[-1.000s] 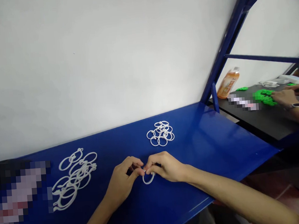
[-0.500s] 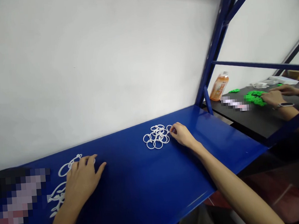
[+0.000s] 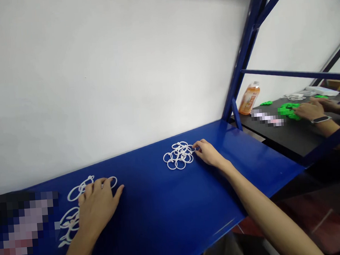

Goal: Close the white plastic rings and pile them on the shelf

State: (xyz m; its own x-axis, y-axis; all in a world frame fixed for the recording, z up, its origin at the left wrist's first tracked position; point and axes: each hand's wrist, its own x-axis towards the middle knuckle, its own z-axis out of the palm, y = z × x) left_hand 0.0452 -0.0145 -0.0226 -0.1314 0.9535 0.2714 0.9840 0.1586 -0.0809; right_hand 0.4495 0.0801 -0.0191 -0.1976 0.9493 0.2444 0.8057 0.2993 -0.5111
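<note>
My left hand rests palm down with fingers spread at the left of the blue shelf, covering part of a group of white rings. One white ring shows between its index finger and thumb. Below, beside my wrist, lie white loops with leaf-shaped ends. At the shelf's middle is a pile of thin, overlapping white rings with small knobs. My right hand is at the pile's right edge, thumb and index finger slightly apart beside the outermost ring, which they seem to touch.
The blue shelf runs along a white wall, with a blue metal frame at its right end. Beyond it, another person's hands handle green pieces on a black table, near an orange bottle. A blurred-out strip lies far left.
The outermost ring at my right fingertips now sits closer to the pile, and those fingers have loosened a little. My left hand has shifted slightly right, showing more of the rings around it.
</note>
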